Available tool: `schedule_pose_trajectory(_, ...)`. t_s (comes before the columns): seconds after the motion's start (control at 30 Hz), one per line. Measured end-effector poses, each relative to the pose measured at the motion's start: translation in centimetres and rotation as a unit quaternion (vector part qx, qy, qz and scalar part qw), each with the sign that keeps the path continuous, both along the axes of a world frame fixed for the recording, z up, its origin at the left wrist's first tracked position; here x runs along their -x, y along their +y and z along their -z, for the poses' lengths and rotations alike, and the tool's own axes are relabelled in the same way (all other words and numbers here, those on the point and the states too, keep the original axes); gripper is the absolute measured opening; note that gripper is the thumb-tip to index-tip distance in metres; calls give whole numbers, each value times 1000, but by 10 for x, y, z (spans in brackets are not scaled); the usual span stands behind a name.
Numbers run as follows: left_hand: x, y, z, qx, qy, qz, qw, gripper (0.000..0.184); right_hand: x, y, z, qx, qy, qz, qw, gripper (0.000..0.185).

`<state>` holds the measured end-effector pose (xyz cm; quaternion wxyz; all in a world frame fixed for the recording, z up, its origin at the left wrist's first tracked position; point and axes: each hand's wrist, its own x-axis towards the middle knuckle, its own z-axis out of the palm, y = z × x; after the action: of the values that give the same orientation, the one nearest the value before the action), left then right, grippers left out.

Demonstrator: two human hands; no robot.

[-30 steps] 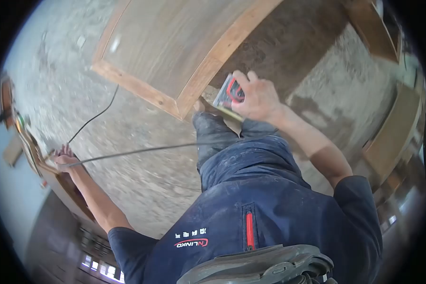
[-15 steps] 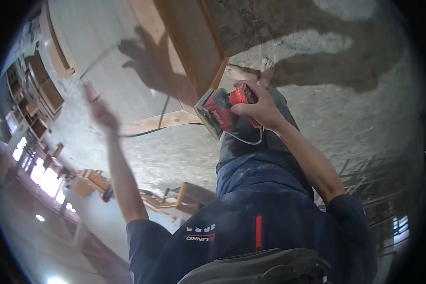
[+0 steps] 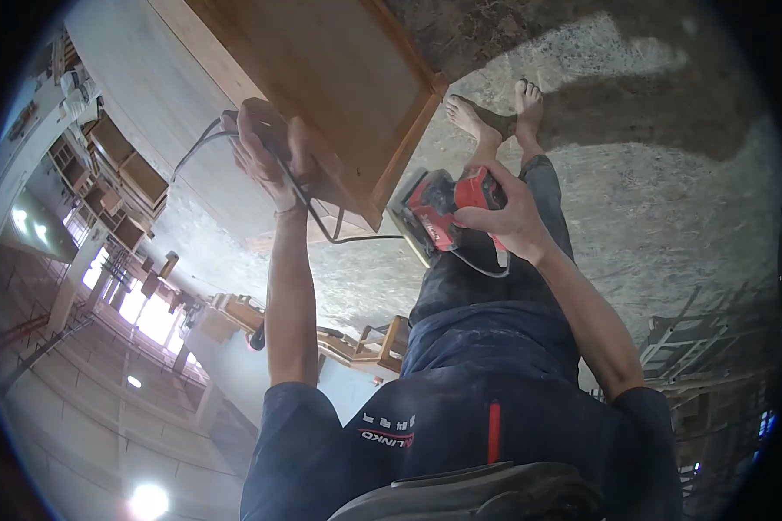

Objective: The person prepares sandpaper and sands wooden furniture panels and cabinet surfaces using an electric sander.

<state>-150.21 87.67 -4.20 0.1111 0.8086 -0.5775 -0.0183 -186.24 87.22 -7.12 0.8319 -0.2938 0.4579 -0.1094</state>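
Note:
My right hand is wrapped round the red and black top of a power sander, held in front of my thighs. Its flat pad is tilted toward the wooden panel's lower corner. A dark power cord runs left from the sander to my left hand. That hand is raised over the pale panel surface, with the cord passing between its thumb and curled fingers. Beyond the hand, the cord loops on toward the left. The wooden side with its brown frame stands between the hands.
My bare feet are on the rough concrete floor. Wooden furniture frames stand at the far left, and another wooden piece is behind my left arm. A metal rack is at the right.
My left hand has moved right and up, bringing the cord with it over the panel. My right hand and the sander have shifted slightly right and down in view. The view has turned somewhat.

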Motion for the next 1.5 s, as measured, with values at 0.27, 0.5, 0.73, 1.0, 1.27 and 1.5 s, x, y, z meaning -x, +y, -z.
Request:
schedule_pose_trajectory(0.27, -6, 53, -2, -33, -15, -70, 997, 79, -57, -23, -5, 69, -45, -44, 996, 67)
schedule_pose_trajectory(0.5, -12, 56, 0, -15, 36, -95, 995, 79, -123, -82, 18, 78, -110, 51, 990, 52)
schedule_pose_trajectory(0.73, -11, 55, 0, -5, 77, -90, 993, 76, -132, -133, 9, 154, -73, -50, 984, 44)
schedule_pose_trajectory(1.0, -15, 59, 6, 28, 133, -102, 986, 70, -55, -6, -2, 173, -36, -71, 982, 56)
schedule_pose_trajectory(1.27, -30, 67, -21, -14, 191, -96, 977, 67, -10, 25, -23, 177, -12, -130, 976, 59)
schedule_pose_trajectory(1.5, -113, 179, -258, -120, 202, -271, 933, 54, -11, -65, -39, -5, -23, -1, 1000, 42)
